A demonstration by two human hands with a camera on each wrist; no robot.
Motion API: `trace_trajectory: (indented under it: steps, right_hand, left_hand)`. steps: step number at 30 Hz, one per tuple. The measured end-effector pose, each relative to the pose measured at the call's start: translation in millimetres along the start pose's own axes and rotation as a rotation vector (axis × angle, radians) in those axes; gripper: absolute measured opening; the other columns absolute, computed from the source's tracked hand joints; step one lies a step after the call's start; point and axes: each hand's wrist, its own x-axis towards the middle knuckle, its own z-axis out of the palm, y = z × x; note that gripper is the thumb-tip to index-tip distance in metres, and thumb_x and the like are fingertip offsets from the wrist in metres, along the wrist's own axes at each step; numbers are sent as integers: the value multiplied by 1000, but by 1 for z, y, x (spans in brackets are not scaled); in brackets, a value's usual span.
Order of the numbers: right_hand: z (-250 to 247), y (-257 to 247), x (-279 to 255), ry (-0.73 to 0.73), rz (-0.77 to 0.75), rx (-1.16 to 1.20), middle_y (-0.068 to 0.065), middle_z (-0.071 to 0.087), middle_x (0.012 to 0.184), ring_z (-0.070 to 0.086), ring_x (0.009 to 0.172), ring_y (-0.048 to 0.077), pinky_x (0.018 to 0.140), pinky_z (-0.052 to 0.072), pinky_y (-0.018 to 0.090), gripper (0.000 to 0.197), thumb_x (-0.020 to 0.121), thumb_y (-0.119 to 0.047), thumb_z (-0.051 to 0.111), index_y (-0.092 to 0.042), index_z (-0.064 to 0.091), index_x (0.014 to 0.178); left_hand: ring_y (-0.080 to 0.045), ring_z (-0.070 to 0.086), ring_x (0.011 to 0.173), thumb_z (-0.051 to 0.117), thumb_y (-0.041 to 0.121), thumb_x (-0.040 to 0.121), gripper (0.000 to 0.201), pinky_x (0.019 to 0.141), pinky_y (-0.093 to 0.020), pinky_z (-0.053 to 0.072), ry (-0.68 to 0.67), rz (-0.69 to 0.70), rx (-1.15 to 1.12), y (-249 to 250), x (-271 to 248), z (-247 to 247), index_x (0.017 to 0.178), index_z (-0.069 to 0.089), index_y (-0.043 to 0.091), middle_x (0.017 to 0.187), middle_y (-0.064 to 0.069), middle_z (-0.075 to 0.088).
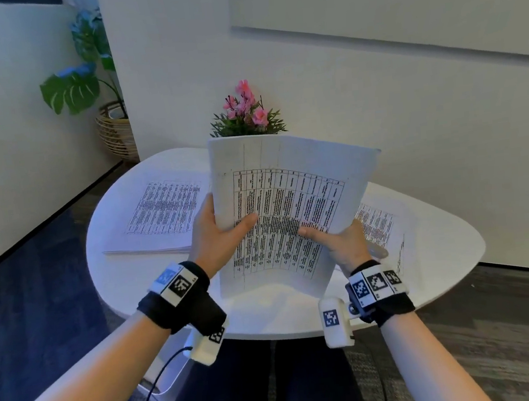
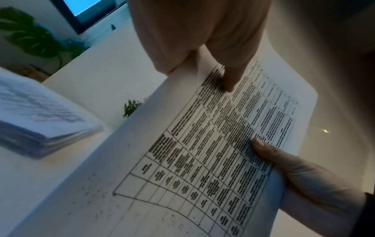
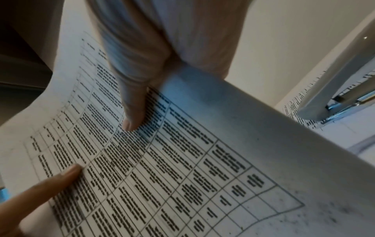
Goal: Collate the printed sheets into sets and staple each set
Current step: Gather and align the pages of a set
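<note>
I hold a set of printed sheets point(image 1: 289, 204) with a dense table on them, tilted up above the white table point(image 1: 269, 320). My left hand point(image 1: 227, 233) pinches the set's left edge, thumb on top and fingers behind. My right hand point(image 1: 336, 241) pinches its lower right edge the same way. The left wrist view shows the held sheets point(image 2: 182, 160) with my left thumb point(image 2: 229, 77) and my right hand point(image 2: 294, 168) on them. A stack of printed sheets point(image 1: 163, 211) lies at the table's left. A second stack point(image 1: 380, 227) lies at the right, and a silver stapler point(image 3: 332, 89) rests on it.
A small pot of pink flowers point(image 1: 247, 114) stands at the table's far edge, behind the held sheets. A large leafy plant in a wicker basket point(image 1: 111, 125) sits on the floor at the left. A pale wall runs close behind the table.
</note>
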Motion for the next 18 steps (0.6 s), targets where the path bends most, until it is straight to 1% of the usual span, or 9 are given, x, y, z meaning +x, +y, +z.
trace_trajectory:
  steps: [2,4,7,9,11,14,16,17,18]
  right_hand:
    - [-1,2,1,17,-8,10,-7,69,94,67,92,9,82,54,30,44,59,-15,86,-26,61,94]
    - [-2,5,3,12,-33,31,-12,68,88,65,83,-3,73,52,17,40,63,-9,85,-26,61,90]
    - [-1,18,3,-4,-23,21,-5,69,97,65,91,5,76,51,20,41,63,-14,85,-25,62,95]
    - [0,30,4,-11,6,18,-5,69,101,63,95,5,78,50,19,47,63,-17,86,-22,62,102]
    - [1,41,-1,-18,40,-1,-6,69,102,63,97,5,83,50,22,55,61,-21,88,-19,61,109]
    - [1,54,-9,-45,87,-48,-8,68,95,63,87,1,73,53,17,49,65,-18,86,-16,61,106]
    - [2,64,-12,-65,144,-61,-5,68,94,65,85,5,65,53,13,47,65,-16,85,-12,61,106]
    - [3,74,-12,-66,182,-59,-2,69,95,67,86,9,66,55,16,52,63,-21,87,-10,62,107]
    - [4,79,-13,-65,243,-87,1,69,99,67,89,14,70,57,21,65,56,-32,89,-8,60,109]
  left_hand:
    - [2,66,89,78,19,74,51,68,-14,53,-12,-29,-71,-2,0,0,119,57,14,103,8,67]
    - [-2,68,84,78,27,71,47,67,-15,54,-59,-56,-73,-6,0,1,112,63,10,97,3,71]
    - [4,67,78,76,27,74,33,65,-12,52,-118,-95,-22,-15,-4,4,102,65,16,90,4,71]
    - [8,65,75,76,24,76,31,64,-10,50,-114,-112,-13,-20,-8,7,104,63,19,88,9,69]
    - [9,64,72,76,26,76,33,62,-9,50,-93,-131,-19,-23,-11,8,106,62,20,87,10,68]
    - [1,64,68,75,30,75,31,60,-13,50,-89,-145,6,-26,-12,7,101,61,23,84,6,69]
    - [-3,64,71,74,29,77,27,62,-16,52,-117,-158,23,-29,-13,7,100,62,22,84,5,69]
    - [-10,66,72,73,31,77,23,64,-22,54,-136,-175,52,-33,-14,6,96,63,23,83,2,70]
    - [-18,67,73,72,34,78,19,66,-30,57,-154,-190,92,-35,-16,6,92,63,25,82,-3,71]
